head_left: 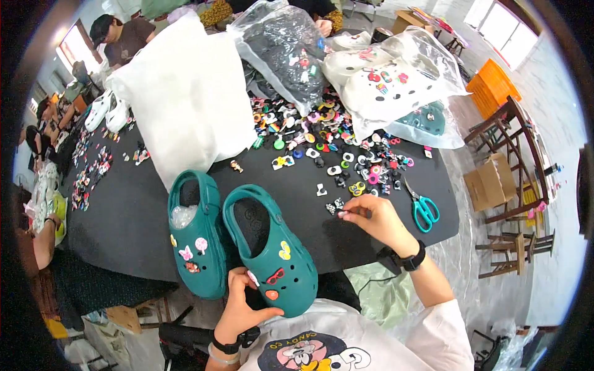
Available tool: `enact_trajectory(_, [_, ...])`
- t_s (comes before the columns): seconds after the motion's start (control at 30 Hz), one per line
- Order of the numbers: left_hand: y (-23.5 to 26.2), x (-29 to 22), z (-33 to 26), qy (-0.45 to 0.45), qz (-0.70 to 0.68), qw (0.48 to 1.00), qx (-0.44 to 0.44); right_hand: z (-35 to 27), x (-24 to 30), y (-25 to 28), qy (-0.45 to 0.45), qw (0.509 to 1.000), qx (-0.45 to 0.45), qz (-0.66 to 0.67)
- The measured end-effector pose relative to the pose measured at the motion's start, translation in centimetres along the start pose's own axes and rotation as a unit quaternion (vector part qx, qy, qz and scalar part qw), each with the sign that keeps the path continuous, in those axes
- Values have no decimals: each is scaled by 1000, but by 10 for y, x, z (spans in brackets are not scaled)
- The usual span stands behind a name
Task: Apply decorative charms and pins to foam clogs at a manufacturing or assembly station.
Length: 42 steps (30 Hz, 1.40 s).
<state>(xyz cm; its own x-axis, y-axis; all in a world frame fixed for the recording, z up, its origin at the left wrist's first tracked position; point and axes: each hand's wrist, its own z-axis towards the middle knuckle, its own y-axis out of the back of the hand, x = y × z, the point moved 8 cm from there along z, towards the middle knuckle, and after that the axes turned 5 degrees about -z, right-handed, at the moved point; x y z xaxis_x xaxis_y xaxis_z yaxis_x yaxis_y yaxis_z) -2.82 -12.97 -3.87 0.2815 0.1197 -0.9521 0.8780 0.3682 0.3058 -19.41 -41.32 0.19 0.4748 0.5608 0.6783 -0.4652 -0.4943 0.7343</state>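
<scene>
A teal clog [301, 289] with several charms, among them red sunglasses and yellow flip-flops, rests at the table's front edge. Its toe is gripped by my left hand [238, 303], thumb on one side and fingers on the other. To its left lies the matching teal clog [213, 278], also with charms and with a clear plastic wad inside. My right hand [377, 224] is over the table, thumb and forefinger pinched beside small black-and-white charms [334, 204]. What sits between those fingertips is too small to name. Teal-handled scissors [424, 213] lie right of this hand.
Loose shoe charms [322, 127] are heaped across the black table [136, 222]. Behind them stand a white bag [185, 93], a bag of dark clogs [278, 55] and a bag of white clogs [396, 80]. Other people [127, 40] sit around the left side. Wooden stools [516, 250] stand at right.
</scene>
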Motion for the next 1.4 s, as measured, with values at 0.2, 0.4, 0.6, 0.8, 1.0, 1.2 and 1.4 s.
enact_trajectory(0.2, [-1, -4, 4, -8, -10, 1000, 7, 27, -21, 14, 18, 999, -11, -26])
enact_trajectory(0.4, [1, -11, 3, -4, 22, 1000, 19, 57, -26, 26, 60, 985, -38, -154])
enact_trajectory(0.6, [-1, -7, 6, -3, 1, 1000, 19, 90, -37, 32, 67, 968, -30, -239])
enact_trajectory(0.8, [1, -9, 4, 22, 17, 999, 24, 101, -35, 13, 112, 953, -26, -281])
enact_trajectory(1.0, [2, -11, 6, 0, 1, 1000, 14, 90, -29, 36, 8, 953, 26, -300])
enact_trajectory(1.2, [1, -5, 6, -5, 11, 1000, 27, 75, 15, 69, 62, 970, 38, -233])
enact_trajectory(1.4, [1, -8, 12, -38, -4, 999, 25, 125, -8, 28, 46, 954, 9, -297])
